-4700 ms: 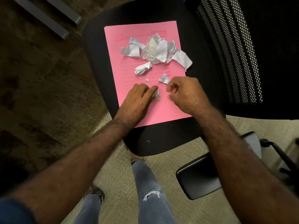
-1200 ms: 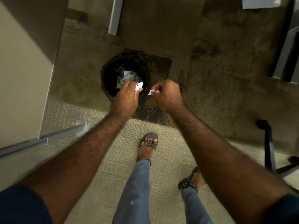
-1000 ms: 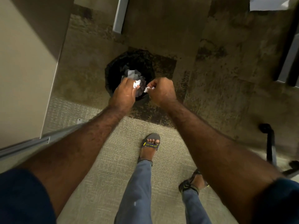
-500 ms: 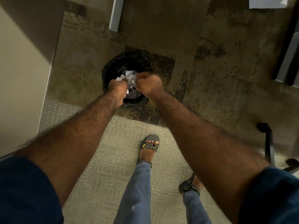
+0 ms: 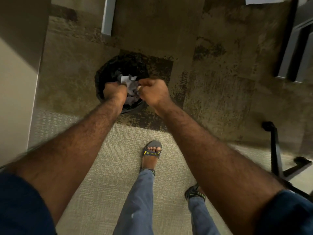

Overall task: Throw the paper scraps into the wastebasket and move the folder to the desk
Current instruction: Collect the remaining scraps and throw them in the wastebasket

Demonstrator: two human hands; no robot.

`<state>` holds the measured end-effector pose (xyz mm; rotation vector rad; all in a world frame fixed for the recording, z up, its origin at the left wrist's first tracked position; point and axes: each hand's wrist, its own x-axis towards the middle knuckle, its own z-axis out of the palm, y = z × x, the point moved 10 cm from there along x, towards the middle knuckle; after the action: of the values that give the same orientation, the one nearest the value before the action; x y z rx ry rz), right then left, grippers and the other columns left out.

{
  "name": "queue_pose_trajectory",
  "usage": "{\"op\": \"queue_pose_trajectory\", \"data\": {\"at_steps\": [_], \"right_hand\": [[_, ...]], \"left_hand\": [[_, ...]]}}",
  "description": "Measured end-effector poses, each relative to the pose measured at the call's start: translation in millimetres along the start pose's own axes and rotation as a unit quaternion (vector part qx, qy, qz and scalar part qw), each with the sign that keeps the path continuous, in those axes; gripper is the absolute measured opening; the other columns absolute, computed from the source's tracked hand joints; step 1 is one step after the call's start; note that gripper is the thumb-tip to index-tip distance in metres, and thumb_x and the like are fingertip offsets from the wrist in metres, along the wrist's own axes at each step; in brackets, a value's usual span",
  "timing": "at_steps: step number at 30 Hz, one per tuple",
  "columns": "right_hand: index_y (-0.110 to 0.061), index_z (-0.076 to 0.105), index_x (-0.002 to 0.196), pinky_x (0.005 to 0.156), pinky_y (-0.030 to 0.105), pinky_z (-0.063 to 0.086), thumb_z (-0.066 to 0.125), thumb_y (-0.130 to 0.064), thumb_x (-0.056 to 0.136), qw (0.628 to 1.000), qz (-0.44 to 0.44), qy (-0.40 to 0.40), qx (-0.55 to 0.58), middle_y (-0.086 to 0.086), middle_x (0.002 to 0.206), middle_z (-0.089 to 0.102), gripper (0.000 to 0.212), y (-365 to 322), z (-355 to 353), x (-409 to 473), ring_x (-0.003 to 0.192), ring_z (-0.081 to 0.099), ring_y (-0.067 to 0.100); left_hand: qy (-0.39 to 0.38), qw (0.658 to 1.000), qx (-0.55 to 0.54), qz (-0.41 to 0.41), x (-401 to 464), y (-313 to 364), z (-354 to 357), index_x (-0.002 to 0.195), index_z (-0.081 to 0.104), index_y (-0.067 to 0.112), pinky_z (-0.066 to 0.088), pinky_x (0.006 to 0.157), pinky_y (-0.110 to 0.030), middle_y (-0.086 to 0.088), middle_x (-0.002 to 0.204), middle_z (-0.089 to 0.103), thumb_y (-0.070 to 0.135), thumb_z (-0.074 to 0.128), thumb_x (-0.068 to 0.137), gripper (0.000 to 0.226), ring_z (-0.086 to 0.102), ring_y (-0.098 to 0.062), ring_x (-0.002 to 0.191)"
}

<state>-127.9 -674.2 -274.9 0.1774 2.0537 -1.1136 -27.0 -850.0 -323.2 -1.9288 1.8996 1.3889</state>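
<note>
A black wastebasket (image 5: 108,68) stands on the dark carpet, with crumpled white paper scraps (image 5: 129,80) lying inside it. Both my hands hover over its near rim. My left hand (image 5: 114,91) dips into the opening with its back toward me; its fingers are hidden, so any scrap in them cannot be seen. My right hand (image 5: 153,91) is curled into a fist just right of it, with a tiny white scrap (image 5: 139,88) showing at the thumb. The folder is out of view.
A beige panel (image 5: 17,85) rises on the left. A grey furniture leg (image 5: 107,16) stands beyond the basket and dark grey furniture (image 5: 298,51) at the right. A black chair base (image 5: 276,150) sits at the lower right. My sandalled feet (image 5: 151,155) stand on pale carpet.
Since the chair, I have carried scraps to the wastebasket. Over the last second both hands moved forward and lower over its opening, and the scrap seen in my left hand no longer shows.
</note>
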Motion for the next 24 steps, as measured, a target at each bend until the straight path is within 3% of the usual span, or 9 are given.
{"op": "queue_pose_trajectory", "data": {"at_steps": [4, 8, 10, 13, 16, 24], "right_hand": [[-0.019, 0.077, 0.125, 0.100, 0.044, 0.061, 0.074, -0.019, 0.095, 0.999, 0.001, 0.015, 0.035, -0.001, 0.120, 0.078, 0.030, 16, -36, -19, 0.110, 0.074, 0.018], [-0.013, 0.075, 0.128, 0.104, 0.037, 0.058, 0.075, -0.014, 0.096, 0.997, -0.011, 0.047, 0.064, 0.001, 0.121, 0.078, 0.031, 31, -81, -46, 0.111, 0.072, 0.012], [-0.011, 0.074, 0.129, 0.106, 0.038, 0.057, 0.074, -0.013, 0.097, 0.996, -0.010, 0.051, 0.078, 0.003, 0.124, 0.077, 0.033, 40, -101, -58, 0.114, 0.072, 0.013], [-0.012, 0.075, 0.127, 0.107, 0.039, 0.057, 0.075, -0.014, 0.096, 0.993, -0.006, 0.064, 0.100, 0.001, 0.123, 0.077, 0.031, 56, -133, -75, 0.115, 0.072, 0.013], [-0.013, 0.077, 0.123, 0.106, 0.037, 0.057, 0.076, -0.016, 0.095, 0.990, -0.008, 0.089, 0.108, -0.001, 0.119, 0.078, 0.028, 72, -165, -89, 0.112, 0.072, 0.011], [-0.019, 0.078, 0.116, 0.101, 0.039, 0.060, 0.077, -0.017, 0.093, 0.975, -0.011, 0.166, 0.145, -0.005, 0.107, 0.078, 0.024, 124, -266, -131, 0.105, 0.073, 0.011]], "left_hand": [[-0.009, 0.998, 0.023, 0.055, -24, 8, 16, 0.117, 0.069, 0.008, 0.055, 0.079, -0.032, -0.011, 0.117, 0.074, 0.030, 0.069, 0.094, 0.033, 0.070, -0.029, 0.108], [-0.016, 0.994, 0.013, 0.103, -65, 20, 44, 0.100, 0.062, 0.015, 0.049, 0.084, -0.024, -0.007, 0.120, 0.072, 0.033, 0.072, 0.093, 0.022, 0.068, -0.025, 0.109], [-0.038, 0.992, 0.012, 0.121, -89, 25, 64, 0.111, 0.065, 0.010, 0.051, 0.089, -0.027, -0.007, 0.119, 0.073, 0.033, 0.071, 0.095, 0.029, 0.069, -0.024, 0.108], [-0.060, 0.990, 0.006, 0.126, -128, 28, 88, 0.128, 0.061, 0.010, 0.049, 0.086, -0.025, -0.006, 0.117, 0.072, 0.032, 0.070, 0.096, 0.040, 0.069, -0.021, 0.106], [-0.069, 0.988, 0.009, 0.140, -166, 30, 108, 0.127, 0.061, 0.012, 0.052, 0.086, -0.029, -0.005, 0.114, 0.072, 0.034, 0.071, 0.095, 0.040, 0.068, -0.021, 0.101], [-0.117, 0.972, 0.020, 0.202, -274, 32, 174, 0.123, 0.063, 0.012, 0.048, 0.075, -0.022, 0.002, 0.101, 0.067, 0.030, 0.072, 0.095, 0.035, 0.063, -0.012, 0.086]]}}
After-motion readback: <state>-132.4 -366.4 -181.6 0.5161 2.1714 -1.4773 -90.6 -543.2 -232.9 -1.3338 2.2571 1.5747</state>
